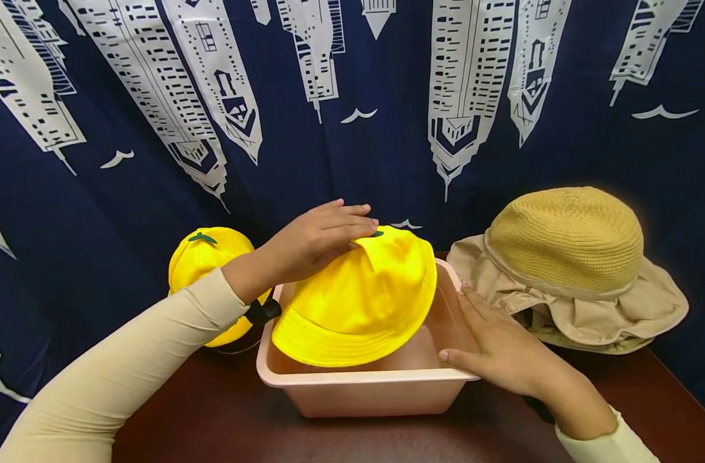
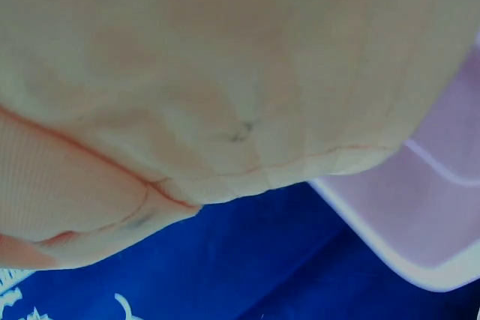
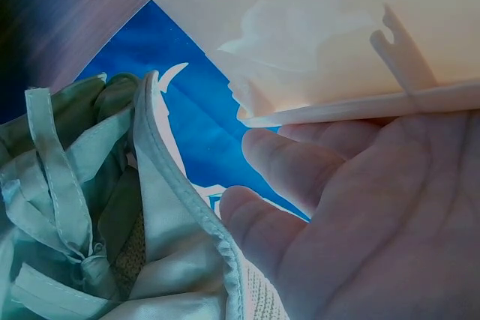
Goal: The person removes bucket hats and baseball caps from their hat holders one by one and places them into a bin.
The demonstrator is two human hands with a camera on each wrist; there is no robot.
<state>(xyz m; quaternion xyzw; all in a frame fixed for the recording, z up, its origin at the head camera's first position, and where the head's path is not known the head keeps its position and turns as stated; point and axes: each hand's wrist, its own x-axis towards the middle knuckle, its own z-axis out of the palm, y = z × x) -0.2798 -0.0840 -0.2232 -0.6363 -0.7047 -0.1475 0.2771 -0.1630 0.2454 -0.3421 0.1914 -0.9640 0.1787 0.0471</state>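
Note:
A yellow bucket hat (image 1: 364,302) sits tilted inside a pink plastic basin (image 1: 375,395). The left hand (image 1: 323,235) lies over the crown, fingers fairly straight and reaching toward its green leaf-shaped tip; the thumb is hidden. The cloth is creased beside those fingers. The right hand (image 1: 497,341) holds the basin's right rim, thumb over the inner side and fingers along the outside. From the right wrist view, the palm and fingers (image 3: 292,170) show under the basin rim (image 3: 360,110). A blurred pale surface fills most of the left wrist view, with the basin (image 2: 420,215) at its right.
Left of the basin stands another yellow hat (image 1: 213,251) with a green tip. A straw-crowned hat with a wide beige cloth brim (image 1: 566,257) is at the right, close to the right hand. The dark brown table (image 1: 213,418) meets a navy curtain (image 1: 340,161) with white building prints.

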